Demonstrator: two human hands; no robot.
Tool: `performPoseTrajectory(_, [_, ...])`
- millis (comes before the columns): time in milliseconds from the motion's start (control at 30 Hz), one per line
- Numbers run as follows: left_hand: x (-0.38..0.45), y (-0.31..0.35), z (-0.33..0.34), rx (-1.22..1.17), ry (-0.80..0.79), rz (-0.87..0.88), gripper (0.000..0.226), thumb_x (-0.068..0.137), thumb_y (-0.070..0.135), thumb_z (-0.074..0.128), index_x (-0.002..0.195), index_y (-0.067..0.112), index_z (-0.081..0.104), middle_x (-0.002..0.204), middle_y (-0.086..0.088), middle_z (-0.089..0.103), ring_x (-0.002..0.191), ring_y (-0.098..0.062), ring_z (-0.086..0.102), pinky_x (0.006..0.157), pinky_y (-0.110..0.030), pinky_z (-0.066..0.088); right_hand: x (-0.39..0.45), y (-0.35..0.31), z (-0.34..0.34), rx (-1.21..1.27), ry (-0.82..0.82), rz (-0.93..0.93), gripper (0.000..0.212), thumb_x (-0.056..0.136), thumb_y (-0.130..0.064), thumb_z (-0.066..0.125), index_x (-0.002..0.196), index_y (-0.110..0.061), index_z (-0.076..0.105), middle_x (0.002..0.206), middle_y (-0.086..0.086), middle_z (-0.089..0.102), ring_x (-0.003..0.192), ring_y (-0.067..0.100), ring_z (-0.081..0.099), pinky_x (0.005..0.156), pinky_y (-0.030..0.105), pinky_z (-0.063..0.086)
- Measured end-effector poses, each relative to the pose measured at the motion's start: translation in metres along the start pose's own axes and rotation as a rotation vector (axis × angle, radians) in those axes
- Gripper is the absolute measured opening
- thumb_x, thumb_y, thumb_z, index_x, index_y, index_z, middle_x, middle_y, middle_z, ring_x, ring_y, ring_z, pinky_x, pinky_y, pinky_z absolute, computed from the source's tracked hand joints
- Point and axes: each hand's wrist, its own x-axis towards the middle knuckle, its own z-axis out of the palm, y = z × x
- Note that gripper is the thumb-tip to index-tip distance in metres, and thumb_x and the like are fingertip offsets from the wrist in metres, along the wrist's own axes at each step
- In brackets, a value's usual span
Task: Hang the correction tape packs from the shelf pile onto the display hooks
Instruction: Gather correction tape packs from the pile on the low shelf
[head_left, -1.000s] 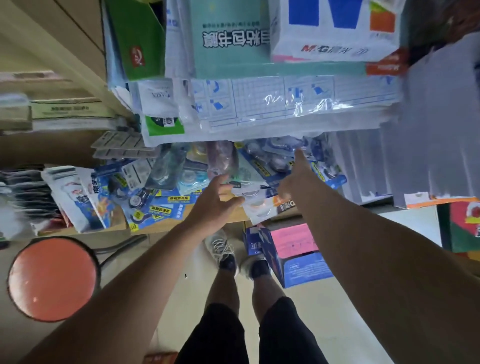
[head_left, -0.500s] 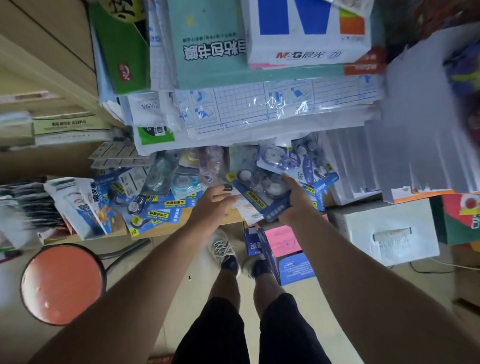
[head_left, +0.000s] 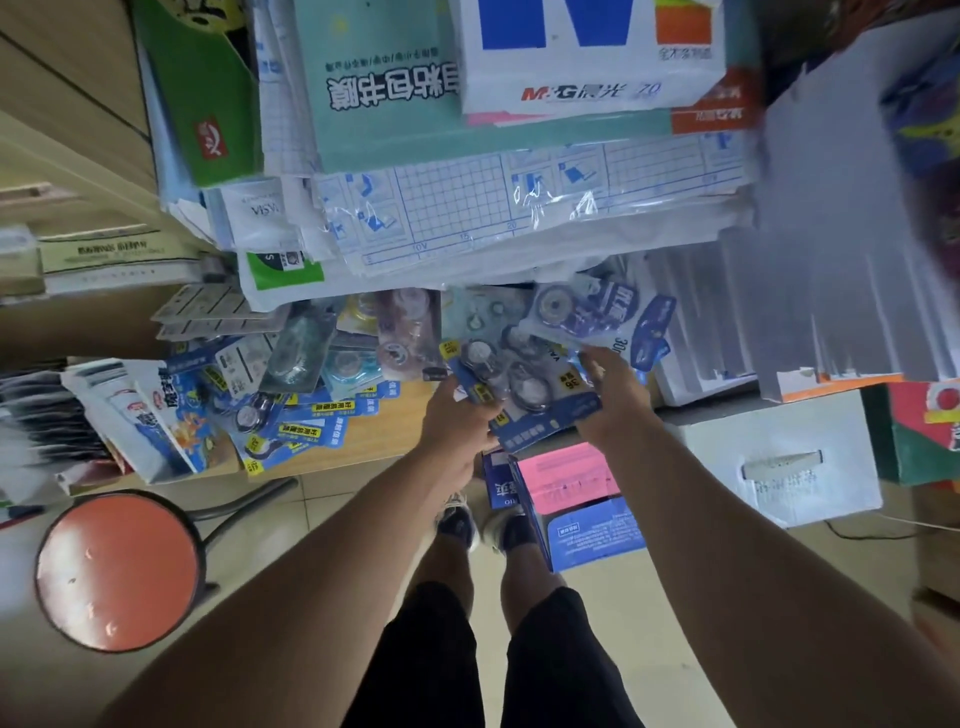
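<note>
Nearest, two bare forearms reach out over black shorts, both cut off by the lower frame edge. On the tiled floor (head_left: 322, 525) sit an orange round stool (head_left: 118, 569) at left and an open blue carton (head_left: 587, 525) just beyond the shoes, with bare floor between them. The left hand (head_left: 454, 421) and right hand (head_left: 610, 400) meet on one blue correction tape pack (head_left: 524, 395) at the shelf's front edge, fingers clamped on either side of it; the fingertips are hidden behind the card. More correction tape packs (head_left: 291, 410) lie fanned over the wooden shelf (head_left: 384, 441) to the left, their yellow labels too small to read. Another pack (head_left: 602, 317) pokes out under a sagging stack of grid-printed plastic sheets (head_left: 519, 208). On top, a white ream reads "M&G" (head_left: 587, 57). No display hooks are in view.
</note>
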Motion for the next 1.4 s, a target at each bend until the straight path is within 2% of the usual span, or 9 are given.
performPoseTrajectory(100, [-0.001,0.006,-0.017,0.120,-0.016,0.049,0.044,0.096,-0.008,0.063,0.133,0.016,0.055,0.120,-0.019,0.072,0.113,-0.037,0.070,0.086,-0.052,0.060,-0.005,-0.009,-0.021,-0.025,-0.093,-0.177,0.025,0.101,-0.001,0.047,0.115,-0.006,0.067,0.112,0.003,0.073,0.102,0.010,0.070,0.084,0.027,0.053])
performPoseTrajectory(267, [0.002,0.009,-0.034,0.282,-0.039,0.140,0.046,0.096,-0.005,0.064,0.132,0.021,0.056,0.106,-0.007,0.075,0.094,-0.024,0.073,0.085,-0.054,0.062,-0.016,-0.016,-0.039,-0.030,-0.021,-0.358,0.025,0.090,0.009,0.054,0.076,-0.008,0.065,0.077,0.007,0.067,0.076,0.014,0.068,0.070,0.024,0.061])
performPoseTrajectory(400, [-0.001,0.006,-0.029,0.358,-0.058,0.192,0.038,0.096,0.000,0.066,0.104,0.036,0.059,0.101,0.001,0.075,0.100,-0.026,0.072,0.094,-0.056,0.059,-0.012,-0.019,-0.033,-0.103,0.154,-0.371,0.043,0.086,0.002,0.047,0.049,-0.016,0.057,0.047,-0.004,0.053,0.049,0.015,0.048,0.049,0.025,0.038])
performPoseTrajectory(567, [-0.001,-0.002,-0.020,0.464,-0.076,0.301,0.021,0.098,0.013,0.067,0.100,0.033,0.066,0.091,-0.004,0.075,0.077,-0.019,0.067,0.076,-0.041,0.058,-0.007,-0.034,-0.032,-0.460,0.409,-0.371,0.033,0.109,-0.009,0.031,0.128,0.001,0.055,0.129,0.019,0.063,0.121,0.032,0.062,0.087,0.032,0.047])
performPoseTrajectory(800, [0.015,-0.001,-0.023,0.576,0.110,0.482,0.029,0.103,0.023,0.061,0.125,0.008,0.071,0.074,-0.016,0.066,0.062,-0.020,0.049,0.046,-0.017,0.030,-0.006,-0.039,-0.027,-0.542,0.328,-0.224,0.076,0.098,-0.074,0.020,0.128,-0.015,0.058,0.108,0.015,0.063,0.088,0.026,0.056,0.073,0.038,0.049])
performPoseTrajectory(1000, [0.012,-0.008,-0.015,0.509,0.087,0.482,0.034,0.105,0.025,0.058,0.136,0.011,0.064,0.085,-0.018,0.068,0.074,-0.018,0.055,0.068,-0.031,0.040,-0.024,-0.012,0.011,-0.613,0.128,-0.315,0.074,0.101,-0.065,0.031,0.132,-0.003,0.058,0.117,0.011,0.064,0.102,0.028,0.061,0.079,0.029,0.046])
performPoseTrajectory(1100, [0.005,-0.016,-0.012,0.515,0.087,0.495,0.022,0.107,0.023,0.054,0.124,0.017,0.067,0.085,-0.008,0.075,0.053,-0.001,0.059,0.051,-0.017,0.041,-0.031,0.013,0.016,-0.694,-0.012,-0.394,0.055,0.091,-0.063,0.060,0.117,-0.015,0.063,0.100,0.006,0.071,0.094,0.026,0.068,0.089,0.044,0.056])
performPoseTrajectory(1233, [0.000,-0.025,-0.009,0.482,0.104,0.487,0.021,0.106,0.017,0.053,0.122,0.021,0.066,0.085,0.002,0.077,0.061,0.005,0.067,0.054,-0.016,0.048,-0.031,0.027,-0.007,-0.557,-0.098,-0.360,0.066,0.079,-0.050,0.081,0.133,-0.017,0.060,0.098,-0.003,0.071,0.078,0.013,0.065,0.069,0.032,0.054])
performPoseTrajectory(1400, [-0.016,-0.043,0.009,0.453,0.181,0.555,0.024,0.106,0.024,0.054,0.127,0.015,0.064,0.061,0.009,0.060,0.048,-0.004,0.051,0.052,-0.027,0.037,-0.021,0.020,-0.032,-0.549,0.026,-0.253,0.051,0.081,-0.062,0.074,0.091,-0.012,0.075,0.078,0.003,0.071,0.069,0.018,0.063,0.061,0.028,0.048])
